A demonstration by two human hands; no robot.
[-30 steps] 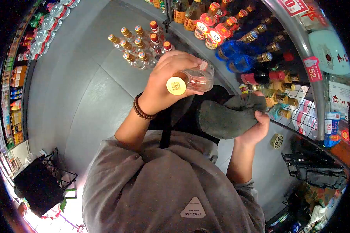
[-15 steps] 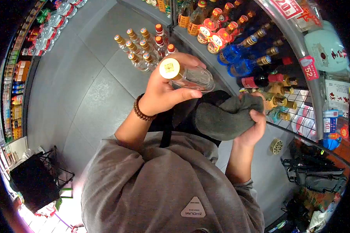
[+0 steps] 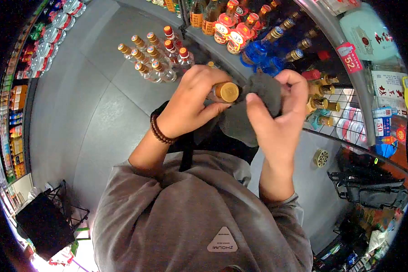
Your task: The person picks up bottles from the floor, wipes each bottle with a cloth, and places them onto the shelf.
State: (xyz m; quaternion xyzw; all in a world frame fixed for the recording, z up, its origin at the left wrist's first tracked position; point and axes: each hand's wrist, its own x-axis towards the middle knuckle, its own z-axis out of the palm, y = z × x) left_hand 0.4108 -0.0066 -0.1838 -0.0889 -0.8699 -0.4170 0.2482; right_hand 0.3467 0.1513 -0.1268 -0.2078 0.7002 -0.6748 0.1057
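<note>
The clear glass bottle with a round gold cap (image 3: pixel 228 92) is held aloft, cap facing the view, its body foreshortened and mostly hidden. The dark grey soft cloth (image 3: pixel 241 123) is bunched and creased, just beside the cap.

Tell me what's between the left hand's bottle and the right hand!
A bunched grey cloth, held by the right hand, is between it and the bottle in the head view.

btl group (image 3: pixel 153 53) on floor (image 3: pixel 99 122) ahead, more btls (image 3: pixel 253 55) on r. shelf (image 3: pixel 213 47), drain (image 3: pixel 321 157) r.
</note>
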